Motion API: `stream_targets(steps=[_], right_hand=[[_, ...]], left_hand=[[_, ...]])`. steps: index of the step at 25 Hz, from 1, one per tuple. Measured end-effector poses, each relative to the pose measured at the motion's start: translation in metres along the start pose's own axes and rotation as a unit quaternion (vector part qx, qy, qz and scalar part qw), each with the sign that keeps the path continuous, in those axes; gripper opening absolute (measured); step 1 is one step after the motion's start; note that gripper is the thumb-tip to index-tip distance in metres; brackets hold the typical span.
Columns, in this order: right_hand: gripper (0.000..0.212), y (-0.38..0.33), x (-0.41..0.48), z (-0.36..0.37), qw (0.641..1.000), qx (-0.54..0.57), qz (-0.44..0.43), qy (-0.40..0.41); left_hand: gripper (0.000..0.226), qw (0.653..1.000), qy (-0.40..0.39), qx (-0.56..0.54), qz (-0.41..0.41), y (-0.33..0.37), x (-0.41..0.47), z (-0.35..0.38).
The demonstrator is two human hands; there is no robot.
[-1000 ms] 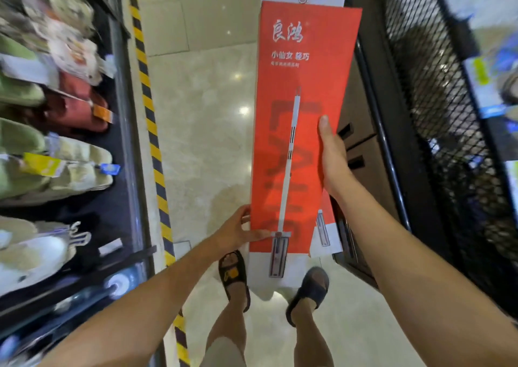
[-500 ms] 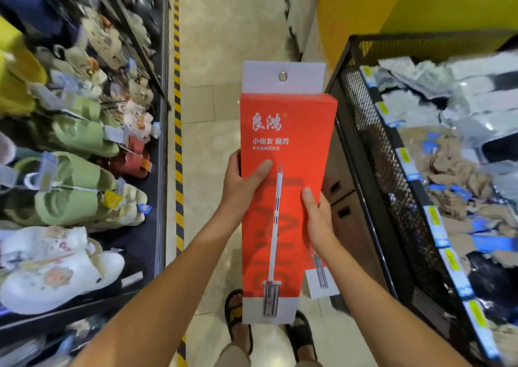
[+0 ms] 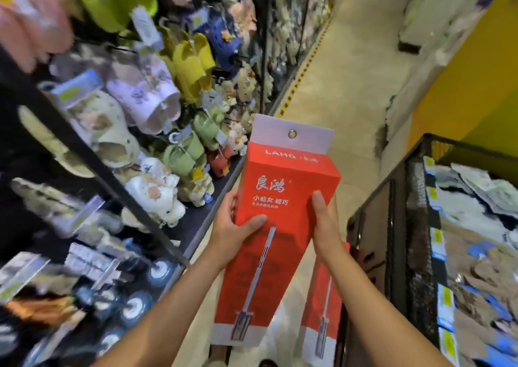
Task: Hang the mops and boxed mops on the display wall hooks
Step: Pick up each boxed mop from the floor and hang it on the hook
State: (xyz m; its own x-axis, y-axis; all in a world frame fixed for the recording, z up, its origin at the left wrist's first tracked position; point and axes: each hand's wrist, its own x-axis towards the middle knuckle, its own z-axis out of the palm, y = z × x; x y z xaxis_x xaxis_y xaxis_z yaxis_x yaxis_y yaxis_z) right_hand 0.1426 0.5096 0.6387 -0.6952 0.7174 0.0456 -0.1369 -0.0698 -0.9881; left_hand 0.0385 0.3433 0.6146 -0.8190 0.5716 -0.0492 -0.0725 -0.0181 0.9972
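Note:
I hold a tall red mop box [image 3: 283, 198] upright in front of me, with a printed mop picture on its face and a white hang tab with a metal eyelet [image 3: 292, 134] at its top. My left hand [image 3: 234, 223] grips its left edge, thumb across the front. My right hand [image 3: 325, 223] grips its right edge. A second red mop box [image 3: 322, 310] shows just behind the first, low on the right. No display wall hooks for mops can be made out.
A slipper rack [image 3: 134, 131] full of hung slippers runs along my left. A black wire-mesh bin [image 3: 414, 226] of packaged goods stands on my right. A tiled aisle floor [image 3: 350, 72] with yellow-black tape stretches ahead beside a yellow wall [image 3: 476, 72].
My view has lifted from the floor to look down the aisle. Both hands have slid up the box to its upper part, and the box has risen with them.

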Motion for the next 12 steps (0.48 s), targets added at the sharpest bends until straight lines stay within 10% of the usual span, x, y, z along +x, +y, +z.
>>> stream_targets(steps=[12], right_hand=[[0.088,-0.032,-0.159,0.159,0.955,0.033,-0.024,-0.293]], left_hand=[[0.088,0.945,0.322,-0.046,0.047,0.019,-0.247,-0.119]])
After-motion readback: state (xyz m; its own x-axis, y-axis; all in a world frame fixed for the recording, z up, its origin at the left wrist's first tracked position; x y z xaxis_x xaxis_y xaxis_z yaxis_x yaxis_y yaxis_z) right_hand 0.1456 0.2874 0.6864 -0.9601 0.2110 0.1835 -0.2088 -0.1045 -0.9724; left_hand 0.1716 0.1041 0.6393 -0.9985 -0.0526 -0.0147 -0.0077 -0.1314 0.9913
